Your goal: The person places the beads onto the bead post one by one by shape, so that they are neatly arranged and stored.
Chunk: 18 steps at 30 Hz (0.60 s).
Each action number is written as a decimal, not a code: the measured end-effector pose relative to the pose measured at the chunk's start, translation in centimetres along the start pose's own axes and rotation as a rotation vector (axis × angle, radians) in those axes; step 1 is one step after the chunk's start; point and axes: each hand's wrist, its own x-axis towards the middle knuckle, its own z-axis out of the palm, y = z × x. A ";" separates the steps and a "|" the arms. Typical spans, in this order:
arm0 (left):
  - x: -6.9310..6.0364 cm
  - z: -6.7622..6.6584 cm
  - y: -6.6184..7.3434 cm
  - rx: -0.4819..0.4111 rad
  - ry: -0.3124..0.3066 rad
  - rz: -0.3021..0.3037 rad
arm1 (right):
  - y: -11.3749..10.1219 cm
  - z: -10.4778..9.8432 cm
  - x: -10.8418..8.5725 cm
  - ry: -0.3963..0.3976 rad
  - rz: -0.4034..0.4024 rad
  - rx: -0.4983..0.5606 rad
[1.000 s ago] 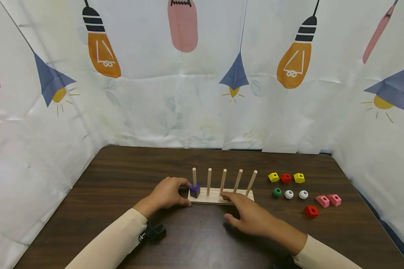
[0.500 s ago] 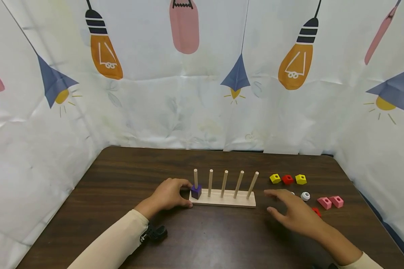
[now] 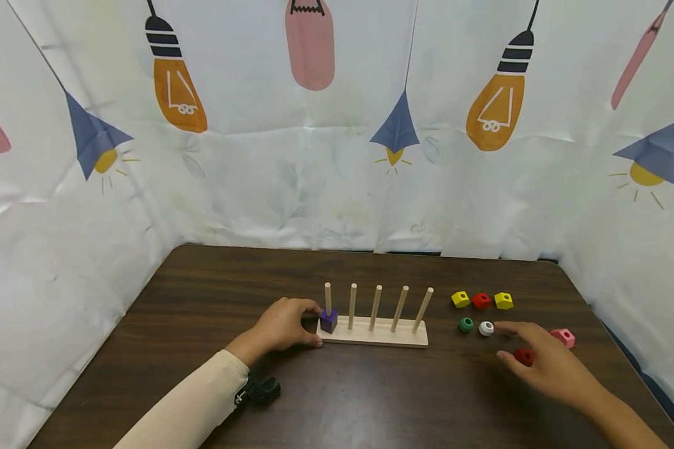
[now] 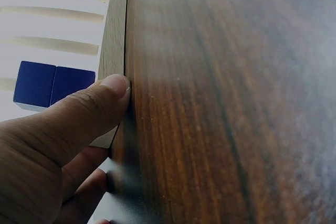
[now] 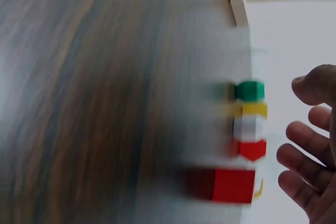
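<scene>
My left hand (image 3: 281, 324) grips the left end of a wooden peg board (image 3: 365, 334), its thumb along the front edge in the left wrist view. Several upright pegs stand in the board. A purple cube bead (image 3: 328, 322) sits at the foot of the leftmost peg, right beside my left fingers. At the right, my right hand (image 3: 556, 368) hovers with fingers extended and nothing held. It partly covers a red cube bead (image 3: 524, 357) and a pink bead (image 3: 563, 337). Just left of its fingertips is a white round bead (image 3: 486, 328).
A green round bead (image 3: 466, 325) lies left of the white one. Behind them are a yellow bead (image 3: 460, 299), a red bead (image 3: 481, 300) and another yellow bead (image 3: 503, 301) in a row. A printed white curtain (image 3: 337, 187) hangs behind the dark wooden table (image 3: 247, 268).
My right hand has moved from the peg board rightward to the loose beads, uncovering the board's right part. The left hand keeps its grip on the board.
</scene>
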 end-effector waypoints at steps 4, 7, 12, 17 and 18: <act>0.0 0.0 -0.1 0.005 0.001 0.001 | 1.5 -0.4 -0.8 -0.006 0.048 -0.020; -0.1 0.0 -0.1 0.006 0.000 0.000 | 2.6 -0.7 -1.5 -0.003 0.075 -0.043; -0.2 0.0 0.0 0.005 -0.005 0.001 | 4.2 -0.8 -2.4 0.006 0.026 -0.072; -0.1 0.0 0.0 0.006 -0.002 0.004 | 4.8 -0.8 -2.8 -0.065 0.065 -0.112; -0.1 0.0 0.0 0.006 0.000 0.005 | 4.8 -0.8 -2.9 -0.081 0.078 -0.111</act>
